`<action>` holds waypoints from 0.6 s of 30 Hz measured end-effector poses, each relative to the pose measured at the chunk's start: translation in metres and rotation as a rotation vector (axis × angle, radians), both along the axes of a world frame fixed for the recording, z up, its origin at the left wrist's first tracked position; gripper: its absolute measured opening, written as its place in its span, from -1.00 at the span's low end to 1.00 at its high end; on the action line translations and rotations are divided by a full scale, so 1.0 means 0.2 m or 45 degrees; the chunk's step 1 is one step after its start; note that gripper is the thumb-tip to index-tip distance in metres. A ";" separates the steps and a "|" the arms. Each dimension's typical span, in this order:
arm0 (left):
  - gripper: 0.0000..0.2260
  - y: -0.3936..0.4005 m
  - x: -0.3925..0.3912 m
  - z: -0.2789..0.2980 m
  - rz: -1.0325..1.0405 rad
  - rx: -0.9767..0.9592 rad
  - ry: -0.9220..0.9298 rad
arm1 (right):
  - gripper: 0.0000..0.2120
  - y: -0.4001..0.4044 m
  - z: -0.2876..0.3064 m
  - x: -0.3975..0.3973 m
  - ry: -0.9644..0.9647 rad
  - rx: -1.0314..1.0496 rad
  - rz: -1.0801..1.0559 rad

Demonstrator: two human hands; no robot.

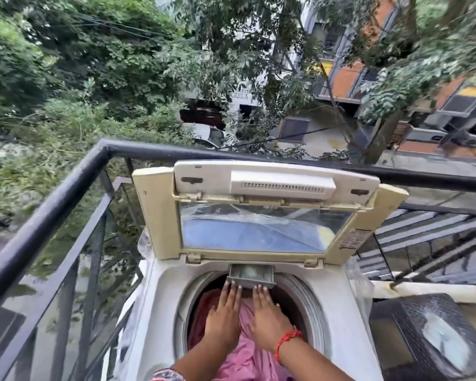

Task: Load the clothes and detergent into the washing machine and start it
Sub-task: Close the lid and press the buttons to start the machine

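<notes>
A white top-loading washing machine (160, 292) stands on a balcony with its yellowed lid (261, 213) folded up and open. Pink and red clothes (245, 350) fill the drum. A grey detergent drawer (250, 274) is pulled out over the back of the drum opening. My left hand (223, 314) and my right hand (270, 317) lie side by side over the clothes, fingers straight, fingertips touching the drawer's front edge. A red thread is tied round my right wrist. No detergent container is in view.
A black metal railing (47, 215) runs along the left and behind the machine. An air-conditioner outdoor unit (429, 336) sits at the right. Clear plastic wrap (360, 281) hangs around the machine's sides. Trees and buildings lie beyond.
</notes>
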State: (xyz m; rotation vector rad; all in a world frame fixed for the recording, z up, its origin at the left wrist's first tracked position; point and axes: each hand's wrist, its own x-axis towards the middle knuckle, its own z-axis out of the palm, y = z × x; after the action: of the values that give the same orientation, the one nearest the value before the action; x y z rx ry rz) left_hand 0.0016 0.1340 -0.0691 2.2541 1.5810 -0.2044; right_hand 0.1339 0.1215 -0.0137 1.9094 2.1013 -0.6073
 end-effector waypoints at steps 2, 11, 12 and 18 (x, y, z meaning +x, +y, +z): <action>-0.13 -0.01 0.01 -0.01 0.003 0.014 -0.005 | -0.28 0.00 -0.03 -0.01 -0.035 -0.006 -0.021; -0.17 -0.03 -0.03 -0.03 -0.074 0.036 0.011 | -0.25 0.00 -0.15 0.01 -0.097 0.063 -0.083; -0.17 -0.02 -0.02 -0.04 -0.081 0.031 0.010 | -0.22 0.01 -0.14 0.02 -0.038 0.053 -0.133; -0.18 0.02 0.01 -0.06 -0.092 -0.002 0.032 | -0.29 0.07 -0.08 0.08 -0.035 0.081 -0.052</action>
State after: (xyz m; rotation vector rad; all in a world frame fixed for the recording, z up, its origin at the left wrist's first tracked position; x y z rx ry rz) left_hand 0.0031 0.1372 -0.0804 2.3183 1.5128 -0.2545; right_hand 0.1502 0.1359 -0.0298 1.9874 2.0932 -0.5254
